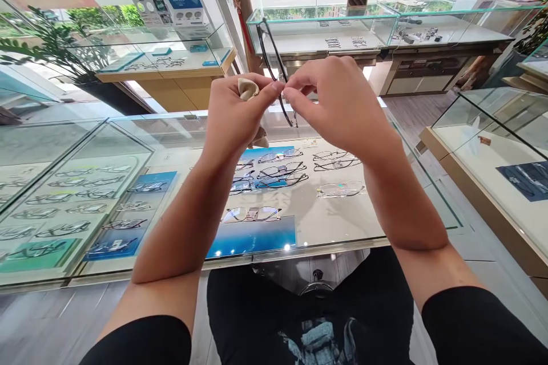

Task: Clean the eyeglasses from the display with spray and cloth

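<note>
Black-rimmed eyeglasses (277, 51) are held up on edge between my hands, above the glass display counter (334, 228). My left hand (231, 114) pinches the frame near its middle between thumb and forefinger. A beige cloth (248, 89) is bunched in that same hand, poking out above the thumb and hanging below the palm. From the other side, my right hand (342, 105) has its thumb and fingertips closed on the frame near the same spot. The exact contact of its fingertips is partly hidden.
Several eyeglasses (280, 170) lie in rows under the counter's glass top. More rows of frames (64, 199) are in the case to the left. Another glass case (492, 148) stands at the right, and further display cases (325, 34) line the window. A potted plant (81, 45) is at the left.
</note>
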`<state>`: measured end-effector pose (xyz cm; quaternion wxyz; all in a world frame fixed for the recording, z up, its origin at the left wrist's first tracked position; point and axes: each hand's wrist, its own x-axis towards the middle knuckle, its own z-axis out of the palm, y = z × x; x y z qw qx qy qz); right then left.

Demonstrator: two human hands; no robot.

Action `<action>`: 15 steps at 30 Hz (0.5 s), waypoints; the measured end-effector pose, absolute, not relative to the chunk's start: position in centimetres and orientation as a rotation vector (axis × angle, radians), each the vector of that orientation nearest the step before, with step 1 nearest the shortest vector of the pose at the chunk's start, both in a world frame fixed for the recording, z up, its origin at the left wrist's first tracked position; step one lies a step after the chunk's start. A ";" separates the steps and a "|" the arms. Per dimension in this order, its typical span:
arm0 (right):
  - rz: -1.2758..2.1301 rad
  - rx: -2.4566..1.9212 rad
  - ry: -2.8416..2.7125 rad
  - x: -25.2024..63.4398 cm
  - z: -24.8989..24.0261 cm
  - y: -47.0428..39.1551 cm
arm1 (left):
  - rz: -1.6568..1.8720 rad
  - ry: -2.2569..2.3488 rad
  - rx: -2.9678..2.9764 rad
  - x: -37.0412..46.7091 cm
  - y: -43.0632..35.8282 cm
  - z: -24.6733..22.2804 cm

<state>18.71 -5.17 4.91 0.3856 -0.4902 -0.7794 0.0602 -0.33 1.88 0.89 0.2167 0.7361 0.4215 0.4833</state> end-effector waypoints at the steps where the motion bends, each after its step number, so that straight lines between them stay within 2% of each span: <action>1: 0.119 -1.245 -1.986 19.1 5.2 -5.5 | 1.317 1.175 2.061 -0.4 1.7 1.0; 5: 0.009 -1.214 -1.855 21.6 6.5 -7.0 | 1.094 1.172 2.220 0.1 0.6 1.5; 15: -0.093 -1.233 -1.585 26.5 8.2 -10.9 | -0.008 1.167 2.741 8.0 -1.3 -0.9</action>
